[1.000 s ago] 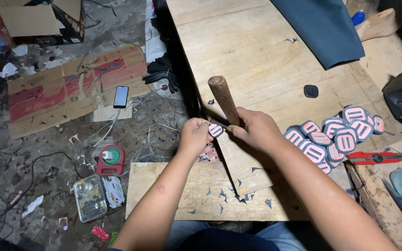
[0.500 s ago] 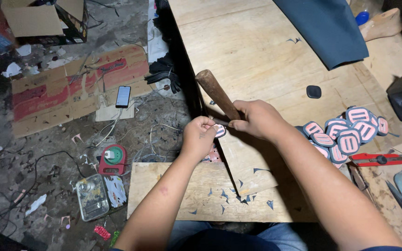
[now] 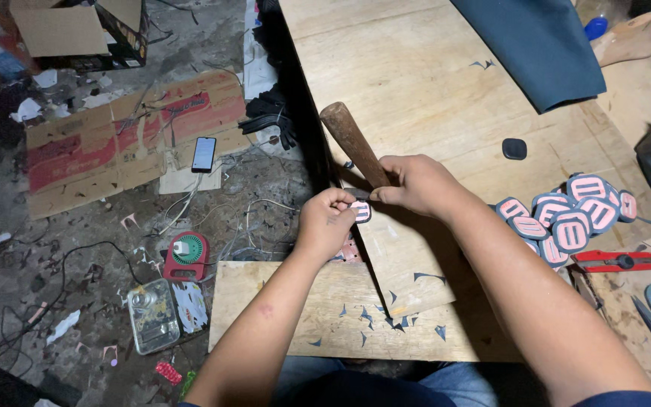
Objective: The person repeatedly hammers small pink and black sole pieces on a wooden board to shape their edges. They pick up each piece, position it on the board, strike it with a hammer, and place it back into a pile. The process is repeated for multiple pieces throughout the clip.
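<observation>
My right hand (image 3: pixel 416 185) grips a wooden tool handle (image 3: pixel 349 140) that points up and to the left; the tool's working end is hidden under my fingers. Just left of it, my left hand (image 3: pixel 327 221) pinches a small rounded pink-and-dark striped patch (image 3: pixel 361 212) at the edge of the plywood table (image 3: pixel 416 68). A pile of several matching patches (image 3: pixel 570 215) lies to the right of my right forearm. Small dark offcuts (image 3: pixel 386 316) litter a lower board (image 3: pixel 280 316) near my lap.
A dark blue cloth (image 3: pixel 540 45) covers the table's far right. A small black piece (image 3: pixel 514 148) and a red utility knife (image 3: pixel 615 261) lie on the table. On the littered floor are flattened cardboard (image 3: pixel 114 143), a phone (image 3: pixel 204 154), a red round device (image 3: pixel 186 255) and a metal tin (image 3: pixel 152 315).
The wooden handle has tilted further left and lower. My hands have stayed together at the table's edge, with the patch still pinched in my left hand.
</observation>
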The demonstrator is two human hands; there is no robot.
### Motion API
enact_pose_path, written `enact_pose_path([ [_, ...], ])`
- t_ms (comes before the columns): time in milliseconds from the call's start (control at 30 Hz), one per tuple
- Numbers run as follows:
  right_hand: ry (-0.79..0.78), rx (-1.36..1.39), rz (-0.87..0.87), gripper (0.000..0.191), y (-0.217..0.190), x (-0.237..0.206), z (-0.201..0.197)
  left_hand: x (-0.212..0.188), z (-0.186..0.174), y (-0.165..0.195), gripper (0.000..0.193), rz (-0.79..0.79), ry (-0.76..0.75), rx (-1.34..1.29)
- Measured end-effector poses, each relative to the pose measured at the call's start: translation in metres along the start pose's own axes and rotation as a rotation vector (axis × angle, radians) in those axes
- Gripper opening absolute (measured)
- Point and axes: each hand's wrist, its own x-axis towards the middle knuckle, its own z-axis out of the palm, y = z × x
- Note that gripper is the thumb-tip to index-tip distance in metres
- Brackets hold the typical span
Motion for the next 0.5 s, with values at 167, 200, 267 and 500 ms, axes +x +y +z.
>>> enact_pose_path([
  [167, -0.031, -0.031, 0.007, 0.036, 0.003, -0.002, -0.001, 0.002, -0.001, -0.005, 0.009, 0.033, 0.044, 0.011],
  [200, -0.034, -0.03, 0.009, 0.035, 0.003, -0.003, -0.001, 0.003, -0.001, -0.006, 0.01, 0.039, 0.042, -0.002],
  [267, -0.027, -0.013, 0.007, 0.034, 0.004, -0.008, 0.0, 0.003, -0.002, -0.008, 0.01, 0.036, 0.055, 0.013],
  [500, 0.021, 0.062, -0.033, 0.04, 0.009, -0.02, 0.002, 0.001, 0.001, -0.005, 0.011, 0.07, 0.106, 0.115],
])
